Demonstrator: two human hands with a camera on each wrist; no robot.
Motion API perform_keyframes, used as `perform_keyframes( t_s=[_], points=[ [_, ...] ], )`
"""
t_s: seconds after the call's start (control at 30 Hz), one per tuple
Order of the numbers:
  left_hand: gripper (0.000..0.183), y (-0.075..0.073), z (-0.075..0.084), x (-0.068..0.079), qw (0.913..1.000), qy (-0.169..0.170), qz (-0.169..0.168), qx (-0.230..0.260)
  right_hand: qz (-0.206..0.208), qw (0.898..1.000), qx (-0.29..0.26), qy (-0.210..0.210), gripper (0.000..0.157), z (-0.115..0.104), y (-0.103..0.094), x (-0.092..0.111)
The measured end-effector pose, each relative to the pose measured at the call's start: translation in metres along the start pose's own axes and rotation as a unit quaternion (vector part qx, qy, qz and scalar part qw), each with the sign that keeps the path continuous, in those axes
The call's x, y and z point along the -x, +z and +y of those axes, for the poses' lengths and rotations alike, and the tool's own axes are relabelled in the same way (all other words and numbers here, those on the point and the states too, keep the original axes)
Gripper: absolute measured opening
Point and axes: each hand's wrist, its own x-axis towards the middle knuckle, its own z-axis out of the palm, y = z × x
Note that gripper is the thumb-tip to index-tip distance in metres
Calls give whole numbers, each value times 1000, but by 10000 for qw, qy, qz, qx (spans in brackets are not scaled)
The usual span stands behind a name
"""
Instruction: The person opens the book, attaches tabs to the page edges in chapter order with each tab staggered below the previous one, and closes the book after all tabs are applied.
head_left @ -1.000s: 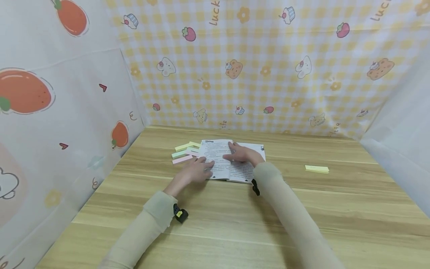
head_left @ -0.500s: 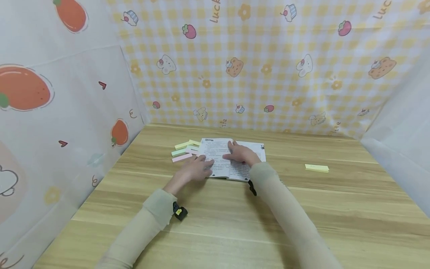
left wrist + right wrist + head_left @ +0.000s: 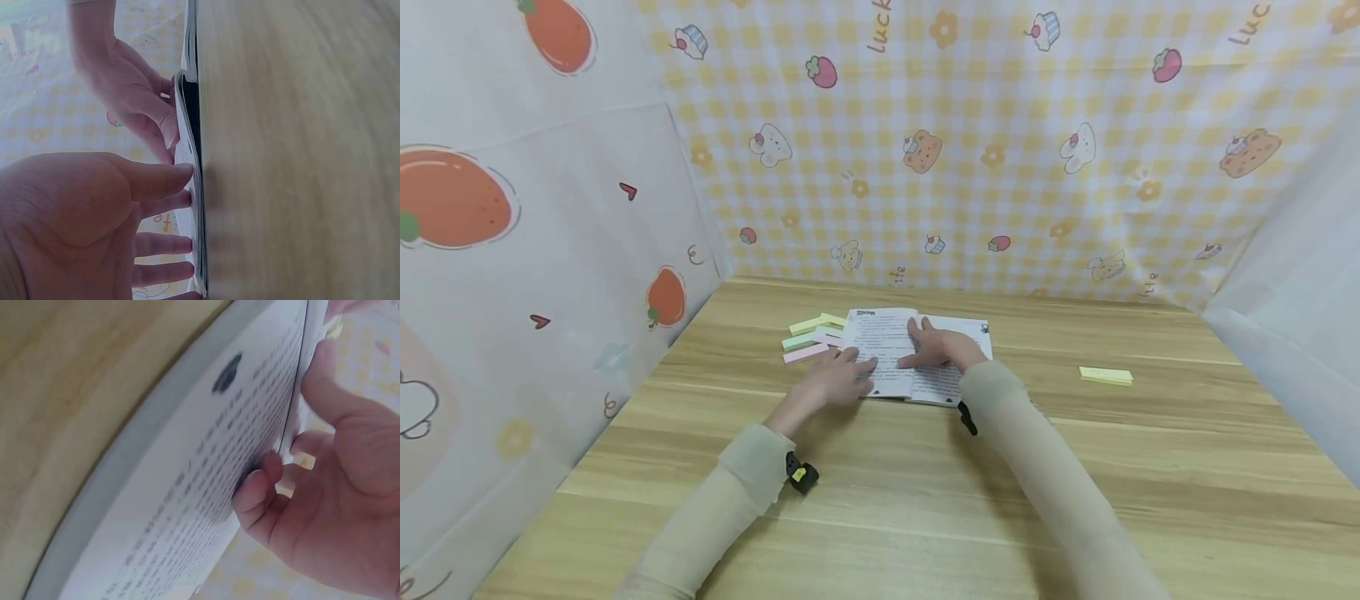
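Observation:
An open book [image 3: 883, 333] with printed pages lies flat on the wooden table. My left hand [image 3: 835, 379] rests on the lower left page, its fingertips touching the paper; in the left wrist view, the fingers of that left hand [image 3: 69, 206] are extended against the page. My right hand [image 3: 943, 346] presses near the centre fold, thumb towards the left page. Seen from the right wrist, the right hand [image 3: 344, 500] has some fingers bent, their tips on the printed right page [image 3: 187, 469]. Neither hand pinches anything.
Left of the book lie yellow [image 3: 807, 326], green [image 3: 798, 342] and pink [image 3: 806, 353] paper strips, some reaching the book's edge. More yellow strips [image 3: 1106, 376] lie farther right on the table [image 3: 880, 508]. A checked cloth [image 3: 992, 200] hangs behind.
The right thumb has shifted slightly towards me on the left page. The left hand and the book stay in place; the head view has moved a little.

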Motion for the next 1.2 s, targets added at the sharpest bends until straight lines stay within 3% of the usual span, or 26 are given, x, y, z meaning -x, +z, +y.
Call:
perform_keyframes(
  t_s=[0.23, 0.57, 0.93, 1.2],
  points=[
    [53, 1, 1, -1, 9999, -88, -71, 91, 362, 9985, 389, -165, 90, -8, 3, 6],
    [53, 2, 2, 0, 9999, -67, -45, 147, -10, 9992, 341, -224, 107, 3, 3, 6],
    [53, 0, 3, 1, 9998, -87, -77, 133, 464, 9947, 797, -447, 88, -12, 9, 17],
    [52, 0, 5, 1, 9997, 145, -79, -153, -19, 9964, 732, -420, 109, -5, 9, 21]
  ],
)
